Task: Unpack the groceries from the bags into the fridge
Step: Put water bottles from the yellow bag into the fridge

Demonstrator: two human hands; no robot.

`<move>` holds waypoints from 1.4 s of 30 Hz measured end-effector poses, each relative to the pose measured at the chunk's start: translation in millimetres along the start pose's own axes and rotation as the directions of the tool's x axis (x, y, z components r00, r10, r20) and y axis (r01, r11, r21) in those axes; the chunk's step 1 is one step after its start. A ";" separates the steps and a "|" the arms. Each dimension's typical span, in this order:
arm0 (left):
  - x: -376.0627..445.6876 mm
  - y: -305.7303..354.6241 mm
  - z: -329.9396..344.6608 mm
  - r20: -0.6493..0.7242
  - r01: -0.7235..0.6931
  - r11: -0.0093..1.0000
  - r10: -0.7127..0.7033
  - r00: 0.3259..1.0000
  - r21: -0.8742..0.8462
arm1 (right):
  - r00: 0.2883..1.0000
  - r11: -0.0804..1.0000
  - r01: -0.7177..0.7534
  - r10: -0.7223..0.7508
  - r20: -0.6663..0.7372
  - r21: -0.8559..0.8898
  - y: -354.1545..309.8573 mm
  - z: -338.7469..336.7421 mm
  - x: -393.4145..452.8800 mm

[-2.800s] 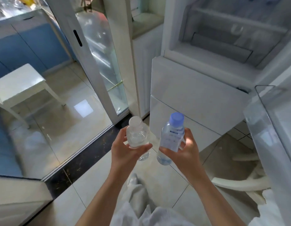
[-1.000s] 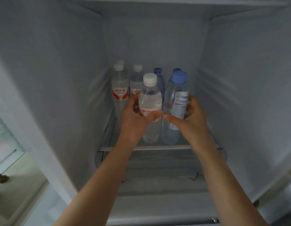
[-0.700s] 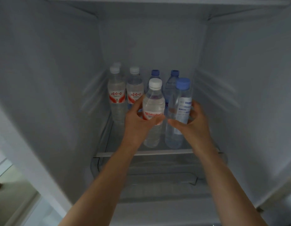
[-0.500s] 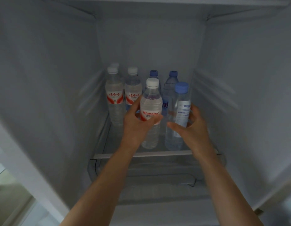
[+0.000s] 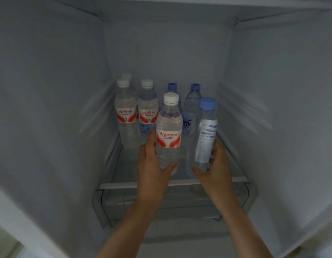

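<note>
The left hand (image 5: 154, 164) grasps a white-capped bottle (image 5: 169, 133) and the right hand (image 5: 215, 168) a blue-capped bottle (image 5: 204, 138), both just above the fridge shelf (image 5: 172, 183). Next, seemingly: set them down and let go.

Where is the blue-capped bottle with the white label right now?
Blue-capped bottle: front right of the fridge shelf, in the right hand, beside the Wahaha bottle.

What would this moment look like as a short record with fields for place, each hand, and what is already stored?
place: inside a fridge, over a glass shelf
left hand: grip around the white-capped bottle
right hand: grip around the blue-capped bottle
already stored: white-capped bottles back left, blue-capped bottles back right
below shelf: clear drawer
</note>
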State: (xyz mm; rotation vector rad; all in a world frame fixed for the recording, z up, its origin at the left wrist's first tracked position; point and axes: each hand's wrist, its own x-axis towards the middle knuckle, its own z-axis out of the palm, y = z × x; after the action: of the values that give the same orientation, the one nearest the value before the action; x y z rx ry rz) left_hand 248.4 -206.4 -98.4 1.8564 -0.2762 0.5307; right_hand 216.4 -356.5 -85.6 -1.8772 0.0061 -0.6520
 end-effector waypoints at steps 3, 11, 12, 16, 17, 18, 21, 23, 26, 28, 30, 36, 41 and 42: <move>6.6 -0.4 6.1 0.013 -0.029 0.999 0.029 0.999 0.012 | 1.000 0.996 -0.013 0.011 -0.026 -0.083 11.2 4.5 -0.5; 40.6 -8.8 40.5 -0.047 -0.090 0.980 0.100 0.994 0.178 | 0.998 0.987 -0.035 0.025 -0.062 -0.154 26.3 14.0 39.2; 45.5 -10.8 44.3 -0.054 -0.090 0.976 0.102 0.993 0.199 | 0.998 0.987 -0.036 0.027 -0.059 -0.154 27.5 15.2 45.0; 62.4 -20.2 54.9 -0.065 -0.088 0.959 0.109 0.992 0.270 | 0.999 0.985 -0.022 0.014 -0.046 -0.171 36.9 22.2 65.6; 65.1 -22.1 56.9 -0.068 -0.090 0.955 0.113 0.991 0.282 | 0.999 0.985 -0.025 0.018 -0.046 -0.172 39.4 24.0 70.0; 67.2 -23.2 58.7 -0.071 -0.092 0.950 0.118 0.990 0.299 | 0.999 0.985 -0.027 0.019 -0.047 -0.170 41.4 25.9 74.0; 69.9 -23.4 61.2 -0.079 -0.092 0.923 0.130 0.988 0.375 | 0.999 0.988 -0.007 -0.001 -0.051 -0.156 47.7 31.0 83.9; 70.0 -21.0 60.6 -0.081 -0.080 0.890 0.130 0.988 0.448 | 0.999 0.989 0.001 -0.009 -0.052 -0.149 50.2 34.1 88.8; 71.7 -17.7 61.4 -0.078 -0.068 0.847 0.127 0.989 0.528 | 0.998 0.989 0.016 -0.025 -0.060 -0.147 51.3 37.0 93.3; 74.1 -17.4 64.0 -0.078 -0.050 0.834 0.110 0.991 0.550 | 0.997 0.987 0.036 -0.046 -0.058 -0.157 51.0 37.9 94.9; 75.4 -17.2 66.1 -0.080 -0.038 0.819 0.103 0.991 0.572 | 0.996 0.985 0.054 -0.065 -0.062 -0.162 50.9 38.6 96.3; 78.0 -19.4 68.3 -0.068 -0.021 0.792 0.079 0.995 0.610 | 0.995 0.983 0.071 -0.082 -0.059 -0.170 54.0 39.7 98.9; 71.1 -19.4 61.7 -0.015 -0.058 0.840 0.078 0.997 0.540 | 0.999 0.981 -0.039 0.035 -0.022 -0.189 57.5 38.3 99.7; 66.9 -18.1 59.8 0.006 -0.062 0.863 0.068 0.998 0.502 | 0.998 0.977 -0.070 0.067 -0.021 -0.202 56.6 36.1 95.9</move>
State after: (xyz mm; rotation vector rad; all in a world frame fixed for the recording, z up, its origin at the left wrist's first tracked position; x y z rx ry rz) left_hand 327.9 -251.7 -97.0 2.3566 -0.2027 0.7104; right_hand 330.3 -377.4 -102.3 -2.0589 0.1511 -0.6368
